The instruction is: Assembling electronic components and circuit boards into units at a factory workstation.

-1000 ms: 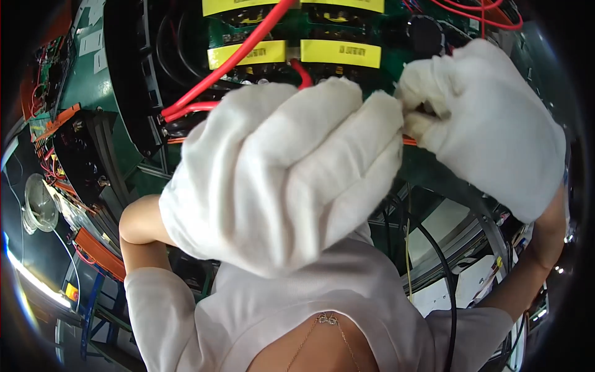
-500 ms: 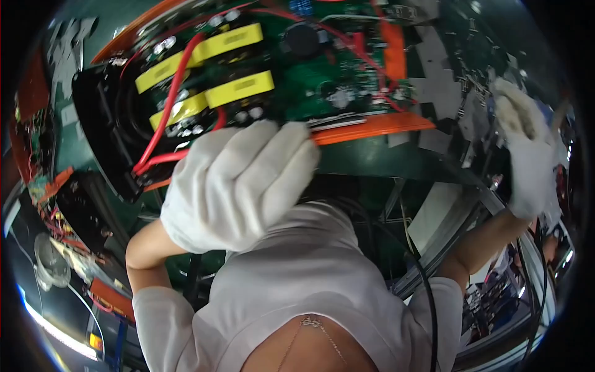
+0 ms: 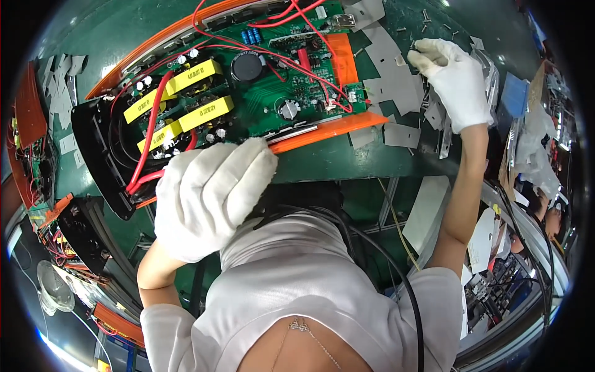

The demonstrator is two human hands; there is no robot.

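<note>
Head camera: nearest, on the person's side of the circuit board (image 3: 257,108), are a pale shirt (image 3: 291,273) and a thin necklace (image 3: 299,325), with a black cable (image 3: 406,291) running down over the shirt's right side. The left hand (image 3: 207,195), in a white glove, lies at the board's near left corner, fingers side by side and bent toward the near orange strip (image 3: 334,132); its palm side is hidden, so whether it grips anything cannot be told. The circuit board itself, green and crowded with parts, lies over a green table (image 3: 322,167). A black end panel (image 3: 93,152) stands at the board's left end. On the board's left half sit yellow blocks (image 3: 207,113), crossed by a thick red wire (image 3: 150,124); beyond them, near the board's middle, is a round black part (image 3: 246,67). An orange flap (image 3: 343,59) sits at the board's right end. Grey plates (image 3: 387,68) lie loose to the right of that end, some overlapping. Beside them, well apart from the board, is the right hand (image 3: 455,84), also white-gloved, its fingers curled in narrowly toward the thumb; whether something small is between the fingertips cannot be told. Along the board's far edge runs a far orange strip (image 3: 139,54). Small screws (image 3: 426,20) are scattered beyond the board's far right corner.
</note>
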